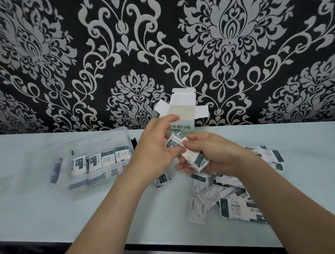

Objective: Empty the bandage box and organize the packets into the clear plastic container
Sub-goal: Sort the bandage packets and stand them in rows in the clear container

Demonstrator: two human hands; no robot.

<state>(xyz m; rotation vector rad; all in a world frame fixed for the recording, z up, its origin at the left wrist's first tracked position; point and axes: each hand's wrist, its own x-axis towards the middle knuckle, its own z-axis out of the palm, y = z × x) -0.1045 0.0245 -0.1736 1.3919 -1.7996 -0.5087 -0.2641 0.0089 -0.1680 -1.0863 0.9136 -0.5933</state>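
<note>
Here, the bandage box (183, 116) stands upright at the back edge of the pale table (52, 216), its top flaps spread open, against the black-and-silver damask wall (65, 54). Directly in front of the box both hands meet above the table. The right hand (217, 153) grips a small stack of packets (197, 161), fingers curled beneath it and thumb laid over the top; the left hand (154, 154) pinches the top packet (174, 141) of that stack between thumb and curled fingers, its index finger raised across the box's printed front; whether that finger touches the box cannot be told.

Left of the box and nearer the camera sits the clear plastic container (106, 134); inside it a row of filed packets (101, 160) stands on edge, side by side, white with dark green bands; more dark-and-white shapes show through its near wall, too blurred to tell apart.

Right of the box and nearer the camera a loose pile of packets (232, 198) lies scattered flat on the table, overlapping at many angles, partly hidden under the right forearm; one stray packet (163, 181) lies in front of the box, just under the left wrist, apart from the container.
</note>
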